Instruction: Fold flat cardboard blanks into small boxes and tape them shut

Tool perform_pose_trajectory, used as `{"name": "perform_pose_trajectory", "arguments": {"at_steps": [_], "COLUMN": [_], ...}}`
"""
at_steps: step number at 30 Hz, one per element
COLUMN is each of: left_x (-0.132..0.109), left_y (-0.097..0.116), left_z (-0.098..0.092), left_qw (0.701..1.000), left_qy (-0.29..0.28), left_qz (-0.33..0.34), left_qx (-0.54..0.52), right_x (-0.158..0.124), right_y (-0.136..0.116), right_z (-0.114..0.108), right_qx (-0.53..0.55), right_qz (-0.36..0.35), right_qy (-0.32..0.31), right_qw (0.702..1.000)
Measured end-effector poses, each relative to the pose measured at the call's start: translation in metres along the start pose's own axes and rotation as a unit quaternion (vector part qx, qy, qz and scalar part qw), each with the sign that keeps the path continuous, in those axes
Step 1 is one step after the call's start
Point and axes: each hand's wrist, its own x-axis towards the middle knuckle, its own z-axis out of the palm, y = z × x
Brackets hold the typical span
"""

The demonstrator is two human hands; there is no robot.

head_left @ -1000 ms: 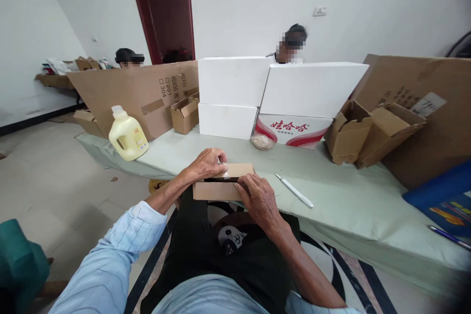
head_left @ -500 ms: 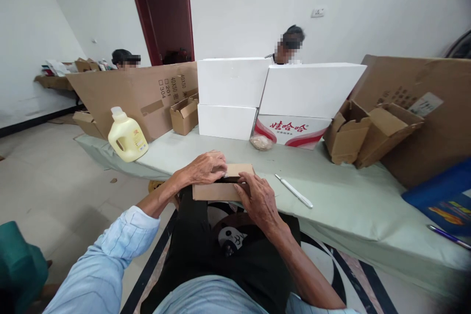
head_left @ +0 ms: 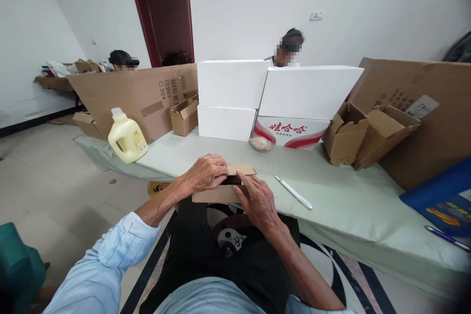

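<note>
A small brown cardboard box (head_left: 215, 195) sits at the near edge of the green-covered table (head_left: 331, 196), right in front of me. My left hand (head_left: 206, 172) lies curled over its top left, fingers pressing on the lid flap. My right hand (head_left: 257, 201) grips the box's right front corner, fingers bent around it. The lid flap (head_left: 245, 170) stands slightly raised, leaving a dark gap between the two hands.
A white utility knife (head_left: 293, 192) lies just right of the box. A yellow jug (head_left: 127, 137) stands at the left. Behind are white boxes (head_left: 231, 83), open cartons (head_left: 346, 132), large cardboard sheets (head_left: 136, 93), and two other people. A pen (head_left: 447, 238) lies at far right.
My left hand has slid rightward over the box top and the lid flap has lifted a little. My right hand has shifted slightly along the front corner.
</note>
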Motion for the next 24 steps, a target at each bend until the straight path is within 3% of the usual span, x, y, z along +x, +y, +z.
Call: {"name": "perform_pose_trajectory", "arguments": {"at_steps": [8,18,24], "left_x": [-0.0061,0.0015,0.0033], "left_y": [0.0075,0.0035,0.0055], "left_z": [-0.0006,-0.0006,-0.0055], "left_qw": [0.992,0.934,0.916], "left_qy": [0.028,0.043,0.035], "left_qz": [-0.062,-0.170,-0.215], "left_qx": [-0.107,-0.311,-0.338], "right_x": [0.0007,-0.0005,-0.0048], "right_y": [-0.0028,-0.0064,-0.0079], "right_z": [-0.0025,-0.0029,-0.0025], "right_qx": [0.018,0.023,0.021], "right_qz": [0.006,-0.008,-0.006], "right_qy": [-0.008,0.011,0.006], "right_qw": [1.000,1.000,1.000]}}
